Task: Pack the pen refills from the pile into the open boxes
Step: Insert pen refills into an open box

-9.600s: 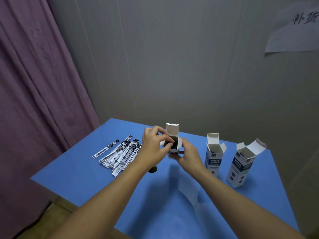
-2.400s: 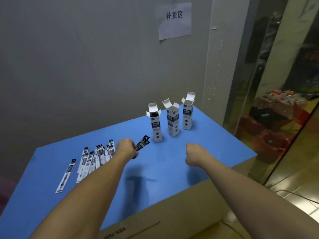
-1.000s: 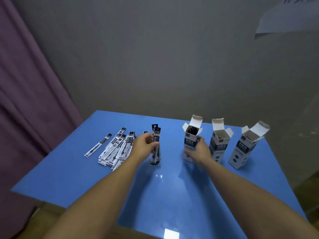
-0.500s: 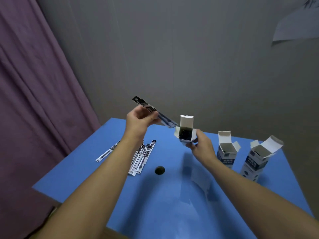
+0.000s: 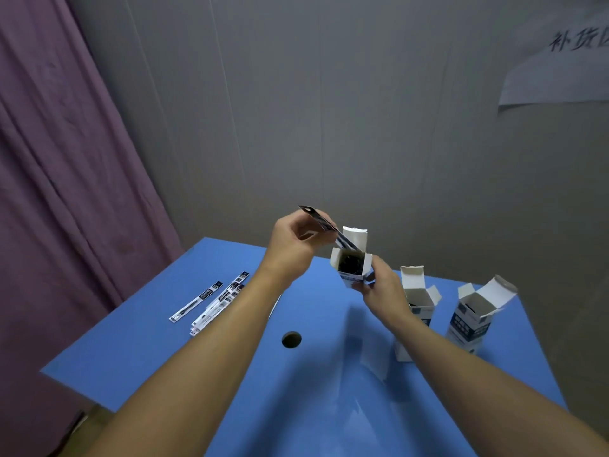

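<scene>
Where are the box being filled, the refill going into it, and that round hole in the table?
held box (image 5: 354, 270): head view, on its open mouth.
pen refill (image 5: 321, 219): head view, on its upper end.
hole (image 5: 291, 339): head view, on its dark middle.

A grey panelled wall (image 5: 329, 110) stands behind a blue table (image 5: 313, 407). A purple curtain (image 5: 66, 192) hangs left; 1 paper sign (image 5: 560, 70) is taped right.

On the desk (image 5: 138, 354), the refill pile (image 5: 217, 301) lies at nine o'clock; a hole (image 5: 291, 339) sits centrally; two open boxes (image 5: 417, 305) (image 5: 474, 315) stand at three o'clock; the held box (image 5: 354, 268) hangs above, between them.
</scene>
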{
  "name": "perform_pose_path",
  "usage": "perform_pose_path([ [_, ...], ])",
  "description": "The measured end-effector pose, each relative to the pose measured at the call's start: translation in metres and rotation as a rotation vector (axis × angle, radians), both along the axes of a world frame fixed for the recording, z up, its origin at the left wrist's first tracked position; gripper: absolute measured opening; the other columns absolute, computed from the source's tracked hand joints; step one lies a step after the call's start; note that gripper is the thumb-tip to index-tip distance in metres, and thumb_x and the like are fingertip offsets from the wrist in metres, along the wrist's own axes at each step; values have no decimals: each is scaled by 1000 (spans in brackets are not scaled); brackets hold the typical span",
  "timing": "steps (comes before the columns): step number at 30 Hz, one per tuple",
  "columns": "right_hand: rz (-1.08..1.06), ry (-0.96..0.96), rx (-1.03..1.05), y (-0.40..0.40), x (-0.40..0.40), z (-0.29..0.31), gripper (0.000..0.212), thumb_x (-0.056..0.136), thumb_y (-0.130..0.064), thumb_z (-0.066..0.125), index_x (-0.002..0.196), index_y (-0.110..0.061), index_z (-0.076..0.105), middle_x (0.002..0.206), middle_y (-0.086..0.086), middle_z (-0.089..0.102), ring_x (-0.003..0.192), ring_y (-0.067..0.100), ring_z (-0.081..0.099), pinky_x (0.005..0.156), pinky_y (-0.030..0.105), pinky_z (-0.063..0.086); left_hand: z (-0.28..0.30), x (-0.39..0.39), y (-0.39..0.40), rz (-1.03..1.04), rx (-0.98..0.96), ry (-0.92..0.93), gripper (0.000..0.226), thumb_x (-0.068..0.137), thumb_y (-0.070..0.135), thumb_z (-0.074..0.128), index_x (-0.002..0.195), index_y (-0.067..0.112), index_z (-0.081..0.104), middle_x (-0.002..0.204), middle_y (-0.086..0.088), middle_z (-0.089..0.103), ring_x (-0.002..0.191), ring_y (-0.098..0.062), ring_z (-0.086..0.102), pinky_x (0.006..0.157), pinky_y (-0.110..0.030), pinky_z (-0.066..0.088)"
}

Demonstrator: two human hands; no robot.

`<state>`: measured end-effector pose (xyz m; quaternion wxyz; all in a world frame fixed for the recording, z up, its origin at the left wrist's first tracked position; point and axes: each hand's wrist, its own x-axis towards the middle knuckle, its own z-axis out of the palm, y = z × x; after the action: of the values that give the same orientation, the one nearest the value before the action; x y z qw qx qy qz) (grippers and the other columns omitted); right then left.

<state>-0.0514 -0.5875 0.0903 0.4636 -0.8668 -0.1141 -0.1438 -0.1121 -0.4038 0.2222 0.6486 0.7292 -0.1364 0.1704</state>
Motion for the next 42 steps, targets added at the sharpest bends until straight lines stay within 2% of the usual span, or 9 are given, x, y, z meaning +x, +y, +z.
perform_pose_path([
  [2,0,5,0,-3,-1,0,40,83,-8,75,116,-22,58,103,-4,61,89,17,56,70,30,43,1,-2,-3,-4,20,-8,31,80,-11,73,81,20,70,84,0,73,85,-19,68,87,-36,55],
  [4,-1,14,-3,-4,-3,1,39,84,-8,74,116,-21,57,101,-4,60,89,17,55,70,31,44,2,-3,-5,9,33,-16,28,81,-9,74,82,19,70,83,2,72,84,-19,68,86,-34,54],
  [12,3,-13,-33,-1,-6,3,40,84,-12,75,118,-22,56,106,-5,61,92,18,57,75,38,51,2,-9,-7,98,43,-39,17,84,-3,74,87,13,69,82,-1,72,84,-27,70,87,-46,57],
  [18,6,-16,-37,3,-9,4,42,83,-15,76,118,-25,56,104,-5,60,92,18,57,75,38,51,5,-16,-9,135,-19,-54,16,86,-5,71,89,11,67,80,1,72,77,-18,70,82,-33,57],
  [28,2,-18,-67,7,-12,6,46,83,-17,77,122,-23,54,108,-3,60,94,20,57,76,38,49,4,-24,-9,134,-38,-111,18,89,-1,71,86,16,66,79,2,72,77,-18,70,79,-27,57],
  [31,-1,-12,-64,9,-12,6,48,83,-17,77,124,-23,54,111,-3,61,95,21,58,78,42,51,1,-24,-8,131,-31,-116,19,89,2,71,84,19,67,78,6,72,78,-19,71,79,-29,57],
  [36,13,-20,-51,13,-12,6,49,83,-15,78,125,-21,53,111,-1,61,93,20,56,77,37,49,-5,-21,-10,137,-16,-101,22,89,6,72,82,26,67,80,4,73,81,-24,72,81,-37,57],
  [39,28,-21,-66,15,-12,8,46,84,-14,76,123,-19,53,111,1,61,94,22,56,77,40,51,-12,-15,-9,166,35,-100,16,88,8,73,84,23,68,81,0,73,82,-26,71,80,-41,57],
  [42,51,-47,-83,18,-14,10,45,84,-14,76,122,-19,53,110,-1,60,94,21,57,79,42,52,-21,-11,-8,224,187,-126,7,87,8,73,87,14,69,77,3,70,77,-19,67,72,-29,54],
])
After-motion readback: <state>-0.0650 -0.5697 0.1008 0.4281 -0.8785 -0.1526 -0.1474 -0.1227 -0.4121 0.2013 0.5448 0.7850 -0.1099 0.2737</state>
